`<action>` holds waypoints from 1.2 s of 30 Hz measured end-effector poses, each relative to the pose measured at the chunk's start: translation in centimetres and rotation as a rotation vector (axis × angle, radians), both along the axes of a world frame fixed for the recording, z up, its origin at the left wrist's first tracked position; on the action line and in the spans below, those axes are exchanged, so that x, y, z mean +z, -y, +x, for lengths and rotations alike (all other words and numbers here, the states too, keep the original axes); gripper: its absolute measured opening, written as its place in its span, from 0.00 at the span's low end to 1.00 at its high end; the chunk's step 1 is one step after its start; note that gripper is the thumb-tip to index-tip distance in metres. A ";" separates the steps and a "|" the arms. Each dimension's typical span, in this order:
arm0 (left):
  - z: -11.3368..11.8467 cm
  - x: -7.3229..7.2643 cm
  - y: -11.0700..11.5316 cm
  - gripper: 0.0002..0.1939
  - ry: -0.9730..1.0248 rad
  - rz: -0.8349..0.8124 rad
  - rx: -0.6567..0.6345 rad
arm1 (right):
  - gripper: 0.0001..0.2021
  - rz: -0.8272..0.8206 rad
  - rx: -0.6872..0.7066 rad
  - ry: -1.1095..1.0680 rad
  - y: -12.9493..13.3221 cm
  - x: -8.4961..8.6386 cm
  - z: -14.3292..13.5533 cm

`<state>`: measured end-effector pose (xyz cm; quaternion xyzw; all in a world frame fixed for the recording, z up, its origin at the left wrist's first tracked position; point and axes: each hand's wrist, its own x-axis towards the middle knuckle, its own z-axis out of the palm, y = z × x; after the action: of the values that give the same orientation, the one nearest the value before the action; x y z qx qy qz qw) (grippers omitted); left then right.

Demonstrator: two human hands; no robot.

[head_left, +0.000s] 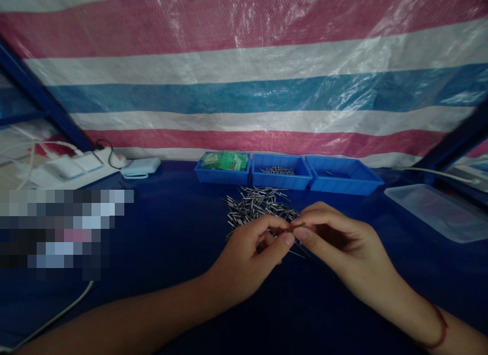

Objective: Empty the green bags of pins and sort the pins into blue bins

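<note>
A loose pile of thin metal rods [253,205] lies on the dark blue table, just beyond my hands. My left hand [257,250] and my right hand [339,240] meet in front of the pile, thumbs and forefingers pinched together. Between the fingertips is a small, thin metal piece [297,227], mostly covered by them. A thin rod sticks out below the fingers. Behind the pile stand three blue bins: the left bin [223,178] has green packets [229,160], the middle bin [282,182] has metal rods, and the right bin [345,184] has a small piece in it.
A translucent plastic lid [438,212] lies at the right. At the left are a power strip [72,169] with plugs and cables, a light blue case [141,167] and a blurred-out object [64,233]. A striped sheet [244,95] hangs behind the table.
</note>
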<state>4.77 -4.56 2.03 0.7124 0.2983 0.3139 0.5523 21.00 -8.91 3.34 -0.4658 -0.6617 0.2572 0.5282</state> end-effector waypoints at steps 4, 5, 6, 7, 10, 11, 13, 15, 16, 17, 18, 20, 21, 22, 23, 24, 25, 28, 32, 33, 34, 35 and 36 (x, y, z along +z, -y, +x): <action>-0.1 0.2 0.1 0.08 -0.025 0.042 0.073 | 0.03 0.005 -0.013 0.044 0.1 0.0 0.1; -0.1 0.2 0.1 0.08 -0.023 0.050 0.087 | 0.03 0.005 -0.016 0.046 0.1 0.0 0.1; -0.1 0.2 0.1 0.07 -0.017 0.062 0.101 | 0.03 0.002 -0.018 0.045 0.1 0.0 0.2; -0.1 0.2 0.1 0.07 -0.011 0.080 0.114 | 0.02 -0.001 -0.020 0.040 0.1 0.0 0.2; -0.2 0.2 0.1 0.06 0.009 0.155 0.150 | 0.01 -0.033 -0.026 0.028 -0.1 -0.2 0.2; -0.2 0.2 0.1 0.06 0.015 0.180 0.158 | 0.01 -0.051 -0.027 0.028 -0.1 -0.3 0.2; -0.3 0.3 0.1 0.05 0.024 0.228 0.163 | 0.01 -0.086 -0.021 0.031 -0.2 -0.5 0.1; -0.4 0.4 0.1 0.05 0.028 0.264 0.166 | 0.02 -0.117 0.012 0.062 -0.1 -0.5 0.0; -0.4 0.4 0.0 0.05 0.025 0.279 0.164 | 0.03 -0.129 0.044 0.096 -0.1 -0.5 0.0; -0.5 0.5 0.0 0.04 0.016 0.291 0.162 | 0.03 -0.133 0.080 0.141 -0.1 -0.3 0.0; -0.5 0.6 0.0 0.05 0.005 0.301 0.161 | 0.04 -0.126 0.113 0.192 -0.2 -0.2 0.1; -0.6 0.7 -0.1 0.07 -0.003 0.311 0.169 | 0.06 -0.064 0.104 0.298 -0.7 0.3 0.9; -0.6 0.8 -0.2 0.10 -0.001 0.313 0.178 | 0.06 -0.009 0.032 0.360 -1.1 0.6 1.6; -0.7 0.9 -0.3 0.12 0.005 0.314 0.190 | 0.08 0.050 -0.077 0.417 -1.7 0.8 2.4; -0.7 0.9 -0.4 0.13 0.011 0.319 0.201 | 0.09 0.114 -0.229 0.484 -2.3 1.0 3.4; -0.7 1.0 -0.6 0.13 0.012 0.331 0.211 | 0.11 0.168 -0.414 0.569 -3.0 1.2 4.6; -0.8 1.0 -0.7 0.13 0.006 0.350 0.219 | 0.11 0.184 -0.525 0.586 -3.6 1.3 5.8; -1.2 1.4 -1.6 0.12 -0.043 0.449 0.229 | 0.12 0.156 -0.699 0.705 -5.2 1.2 9.0; -2.3 2.3 -4.2 0.11 -0.225 0.656 0.252 | 0.14 0.111 -0.656 0.873 -5.6 0.4 10.4; -2.7 2.5 -5.0 0.10 -0.310 0.723 0.232 | 0.14 0.117 -0.659 0.891 -5.5 0.2 10.2; -3.1 2.6 -5.8 0.11 -0.394 0.791 0.218 | 0.13 0.124 -0.654 0.898 -5.3 0.0 9.8; -3.5 2.6 -6.5 0.12 -0.470 0.839 0.210 | 0.13 0.129 -0.637 0.893 -5.1 -0.1 9.4; -3.9 2.6 -7.1 0.12 -0.547 0.868 0.191 | 0.13 0.131 -0.606 0.887 -4.9 -0.2 8.8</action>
<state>0.89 2.58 4.58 0.9013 0.3378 0.2602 0.0768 29.79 -4.05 3.11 -0.6657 -0.6719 -0.1698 0.2767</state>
